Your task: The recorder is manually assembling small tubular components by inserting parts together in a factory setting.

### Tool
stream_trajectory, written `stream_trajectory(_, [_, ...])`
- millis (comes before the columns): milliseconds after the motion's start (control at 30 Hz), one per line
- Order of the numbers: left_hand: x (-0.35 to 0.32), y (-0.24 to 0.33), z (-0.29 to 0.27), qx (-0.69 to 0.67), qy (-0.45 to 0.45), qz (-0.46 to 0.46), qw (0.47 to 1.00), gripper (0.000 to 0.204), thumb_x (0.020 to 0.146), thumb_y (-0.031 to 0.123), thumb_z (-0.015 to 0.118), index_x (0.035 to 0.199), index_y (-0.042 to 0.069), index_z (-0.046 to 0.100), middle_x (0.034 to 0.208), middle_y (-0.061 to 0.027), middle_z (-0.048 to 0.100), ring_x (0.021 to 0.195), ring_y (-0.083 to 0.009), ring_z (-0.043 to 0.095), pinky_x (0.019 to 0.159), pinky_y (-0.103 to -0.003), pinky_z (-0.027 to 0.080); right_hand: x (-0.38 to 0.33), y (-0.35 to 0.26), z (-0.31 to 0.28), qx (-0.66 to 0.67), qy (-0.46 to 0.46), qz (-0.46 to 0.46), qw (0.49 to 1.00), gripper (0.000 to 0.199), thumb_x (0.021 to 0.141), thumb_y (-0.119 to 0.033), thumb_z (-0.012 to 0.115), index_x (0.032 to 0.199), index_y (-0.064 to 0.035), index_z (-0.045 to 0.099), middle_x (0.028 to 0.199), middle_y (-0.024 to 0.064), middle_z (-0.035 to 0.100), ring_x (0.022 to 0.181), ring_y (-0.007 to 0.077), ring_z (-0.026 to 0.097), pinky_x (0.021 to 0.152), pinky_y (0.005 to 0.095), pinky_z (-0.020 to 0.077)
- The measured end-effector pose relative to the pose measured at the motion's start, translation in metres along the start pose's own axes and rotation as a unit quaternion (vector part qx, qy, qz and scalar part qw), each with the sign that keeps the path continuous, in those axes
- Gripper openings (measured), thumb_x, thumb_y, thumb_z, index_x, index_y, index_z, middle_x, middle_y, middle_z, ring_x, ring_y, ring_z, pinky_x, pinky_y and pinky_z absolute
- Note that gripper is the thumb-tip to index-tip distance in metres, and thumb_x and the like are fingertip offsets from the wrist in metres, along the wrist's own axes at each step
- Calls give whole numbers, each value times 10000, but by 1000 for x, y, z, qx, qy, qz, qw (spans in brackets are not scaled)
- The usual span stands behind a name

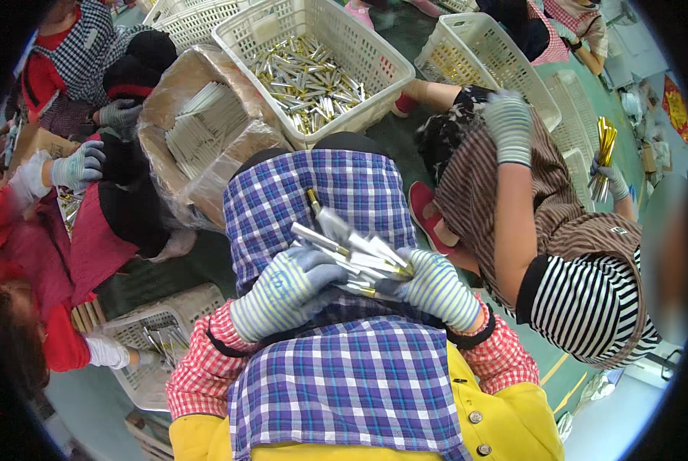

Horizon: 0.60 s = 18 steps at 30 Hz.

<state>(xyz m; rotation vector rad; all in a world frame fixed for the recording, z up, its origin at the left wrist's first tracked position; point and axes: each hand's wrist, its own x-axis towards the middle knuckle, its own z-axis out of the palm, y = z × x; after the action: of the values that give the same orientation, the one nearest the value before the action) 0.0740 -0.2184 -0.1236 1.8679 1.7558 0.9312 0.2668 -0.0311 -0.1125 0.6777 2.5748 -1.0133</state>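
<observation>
Tubes, slim and silver-white with some gold-coloured ends, make up a loose, partly motion-blurred bundle above the wearer's lap, fanned at uneven angles between both gloved hands. The left hand, in a pale striped glove with grey fingers, curls around the near left side of the bundle, thumb and fingers bent over it; the right hand, in a matching glove, closes on the opposite ends. One gold end pokes up beyond the rest, toward the knees. Beneath lies a blue-and-purple plaid apron, flanked by red gingham sleeves and a yellow garment. Just past the knees stands a white perforated plastic crate heaped with similar gold-ended pieces, and left of it a cardboard box with a clear plastic liner, holding pale slender sticks. To the lower left, another white crate contains more silvery pieces. On the left, a co-worker's gloved hand rests near a dark-clothed knee. On the right, beside a black-and-white striped sleeve, a blurred gloved hand is raised over a brown striped apron; farther right, another gloved hand grips an upright gold-and-silver bunch.
</observation>
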Motion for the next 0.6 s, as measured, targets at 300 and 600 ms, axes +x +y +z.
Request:
stream_trajectory(300, [-31,-6,-32,-136,145,-160,967,277,905,27,602,1181,23,623,1012,-137,643,934,-285,645,835,-361,508,-3,-4,-28,392,10,120,912,247,870,-104,745,1092,-25,671,885,-44,645,785,54,568,701,244,481])
stream_trajectory(600, [-31,-9,-42,-300,110,-211,924,245,935,73,532,1136,1,652,1058,-109,671,993,-214,634,919,-333,473,-27,-8,-53,387,32,123,913,167,793,-48,735,957,-50,701,835,-15,661,776,80,613,722,257,489])
